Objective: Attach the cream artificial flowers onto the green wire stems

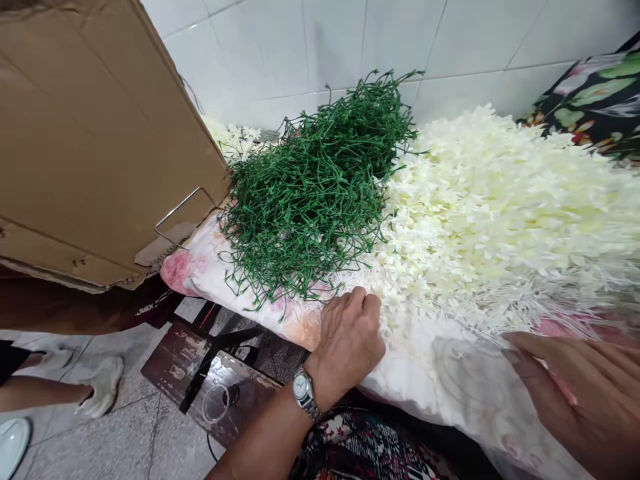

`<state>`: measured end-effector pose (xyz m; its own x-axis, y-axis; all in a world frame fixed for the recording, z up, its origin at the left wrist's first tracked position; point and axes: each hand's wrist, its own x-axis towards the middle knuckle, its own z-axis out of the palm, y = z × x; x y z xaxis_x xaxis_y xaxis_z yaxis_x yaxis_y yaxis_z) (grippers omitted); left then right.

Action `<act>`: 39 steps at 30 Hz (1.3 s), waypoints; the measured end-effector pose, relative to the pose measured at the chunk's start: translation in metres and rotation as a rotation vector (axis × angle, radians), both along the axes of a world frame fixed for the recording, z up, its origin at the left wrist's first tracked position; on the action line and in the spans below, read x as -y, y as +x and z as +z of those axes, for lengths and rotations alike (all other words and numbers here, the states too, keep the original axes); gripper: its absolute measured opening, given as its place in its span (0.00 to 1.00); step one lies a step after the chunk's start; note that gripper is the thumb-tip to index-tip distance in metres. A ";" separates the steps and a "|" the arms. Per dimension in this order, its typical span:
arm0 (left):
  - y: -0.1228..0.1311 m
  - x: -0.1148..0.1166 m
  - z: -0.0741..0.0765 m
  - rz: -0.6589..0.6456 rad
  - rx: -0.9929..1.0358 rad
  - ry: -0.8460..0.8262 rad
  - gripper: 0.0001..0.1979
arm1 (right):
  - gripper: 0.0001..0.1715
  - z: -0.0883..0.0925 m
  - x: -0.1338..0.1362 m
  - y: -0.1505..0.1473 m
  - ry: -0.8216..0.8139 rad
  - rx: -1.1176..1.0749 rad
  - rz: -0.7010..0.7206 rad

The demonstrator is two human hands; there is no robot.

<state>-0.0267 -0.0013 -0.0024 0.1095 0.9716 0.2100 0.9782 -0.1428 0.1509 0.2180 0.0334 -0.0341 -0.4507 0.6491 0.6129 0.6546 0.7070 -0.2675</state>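
Note:
My left hand (351, 333), with a silver watch (303, 392) on its wrist, is closed at the near edge of a green stem pile (310, 193); what its curled fingers hold, if anything, is hidden. To the right spreads a large heap of pale yellow-white artificial flowers (480, 193), with thin white stems (545, 300) along its near side. My right hand (580, 387) is blurred at the lower right, over the floral cloth (425, 373) beside those stems. Its fingers point away to the right, and a small pink thing shows by its thumb.
A large cardboard box (100, 133) stands at the left. Below it are a brown wooden bench (235, 400) with a clear tape roll and a person's legs and shoe (105, 387). White tiles (320, 47) line the back. Dark floral fabric (595, 107) lies at the right.

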 end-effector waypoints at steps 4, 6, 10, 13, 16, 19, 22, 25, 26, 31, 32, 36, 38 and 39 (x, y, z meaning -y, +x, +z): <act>-0.004 0.003 -0.001 0.000 0.217 0.061 0.09 | 0.10 0.010 0.007 -0.030 0.097 0.109 0.109; -0.006 0.005 0.002 0.018 0.420 0.093 0.09 | 0.10 0.012 0.009 -0.042 0.057 0.083 0.174; -0.010 0.007 0.005 0.128 0.909 0.016 0.08 | 0.07 0.014 0.011 -0.056 -0.042 0.027 0.170; -0.011 0.007 0.006 0.238 1.237 -0.143 0.05 | 0.07 0.019 0.011 -0.060 -0.097 -0.009 0.175; -0.010 0.007 0.006 0.308 1.429 -0.202 0.02 | 0.06 0.025 0.011 -0.063 -0.148 -0.067 0.197; -0.006 0.008 0.006 0.333 1.501 -0.221 0.02 | 0.06 0.032 0.014 -0.065 -0.221 -0.147 0.197; -0.003 0.010 0.004 0.311 1.505 -0.222 0.02 | 0.06 0.035 0.017 -0.066 -0.335 -0.198 0.204; -0.001 0.012 0.001 0.268 1.479 -0.180 0.01 | 0.06 0.032 0.017 -0.067 -0.328 -0.194 0.189; 0.000 0.012 0.001 0.254 1.469 -0.162 0.01 | 0.06 0.030 0.017 -0.066 -0.287 -0.164 0.167; 0.000 0.013 -0.001 0.205 1.429 -0.095 0.02 | 0.08 0.014 0.012 -0.063 -0.108 0.218 0.025; 0.000 0.013 -0.002 0.201 1.434 -0.081 0.02 | 0.09 0.012 0.012 -0.063 -0.115 0.262 0.008; 0.000 0.013 -0.002 0.185 1.510 -0.041 0.02 | 0.10 0.015 0.013 -0.061 -0.188 0.124 0.046; 0.001 0.012 -0.001 0.189 1.539 -0.049 0.03 | 0.07 0.023 0.015 -0.060 -0.286 -0.053 0.087; 0.002 0.012 0.000 0.197 1.540 -0.061 0.05 | 0.05 0.028 0.017 -0.060 -0.356 -0.142 0.105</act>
